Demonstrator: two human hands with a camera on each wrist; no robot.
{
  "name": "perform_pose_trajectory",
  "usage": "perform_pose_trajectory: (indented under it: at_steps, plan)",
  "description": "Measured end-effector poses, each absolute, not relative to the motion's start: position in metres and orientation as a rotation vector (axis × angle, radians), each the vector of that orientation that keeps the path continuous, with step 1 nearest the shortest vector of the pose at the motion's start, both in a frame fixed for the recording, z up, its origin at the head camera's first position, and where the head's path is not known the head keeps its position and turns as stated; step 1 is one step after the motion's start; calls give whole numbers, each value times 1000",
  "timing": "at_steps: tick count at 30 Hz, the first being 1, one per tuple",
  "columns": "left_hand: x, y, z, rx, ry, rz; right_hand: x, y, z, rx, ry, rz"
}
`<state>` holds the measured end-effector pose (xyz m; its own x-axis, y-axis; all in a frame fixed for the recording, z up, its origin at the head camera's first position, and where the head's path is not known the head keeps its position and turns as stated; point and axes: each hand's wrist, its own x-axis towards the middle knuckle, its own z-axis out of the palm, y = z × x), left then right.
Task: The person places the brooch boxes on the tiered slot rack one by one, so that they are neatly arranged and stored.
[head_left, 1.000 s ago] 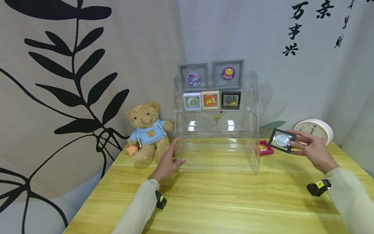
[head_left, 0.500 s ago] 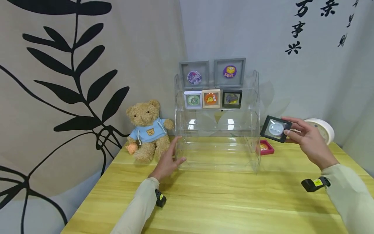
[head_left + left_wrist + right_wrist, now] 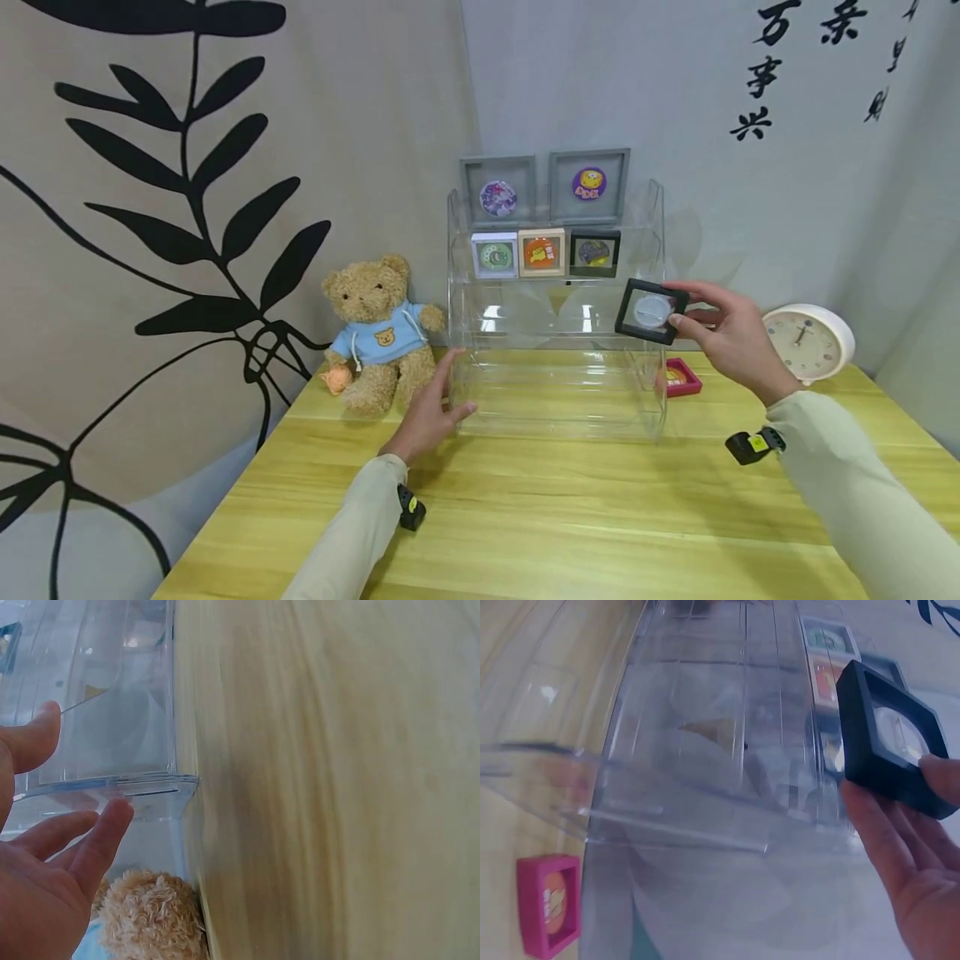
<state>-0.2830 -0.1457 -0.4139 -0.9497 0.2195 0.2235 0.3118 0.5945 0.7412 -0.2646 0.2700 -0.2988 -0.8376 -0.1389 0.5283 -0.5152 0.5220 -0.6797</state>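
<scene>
In the head view my right hand pinches a small black display frame by its right side, a round whitish disc showing behind its clear window. The frame is tilted and overlaps the right end of the clear acrylic tiered rack. The right wrist view shows the thumb on the front of the black frame and fingers underneath. My left hand is at the rack's lower left side, its fingers fairly straight along the outside of the side panel and its thumb in front.
Two grey frames stand on the rack's top tier; white, beige and black frames sit one tier below. A magenta frame lies right of the rack, near a white clock. A teddy bear sits to the left.
My right hand has carried the black frame left and upward, from beside the clock to in front of the rack's right end. The left hand has stayed in place.
</scene>
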Motion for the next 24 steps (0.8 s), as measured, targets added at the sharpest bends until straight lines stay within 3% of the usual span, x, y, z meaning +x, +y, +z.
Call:
perform_pose_trajectory:
  at_steps: [24]
  plan:
    - [-286,-146,-414,-465,-2701,-1291,-327,182,-288,664,-2353,911]
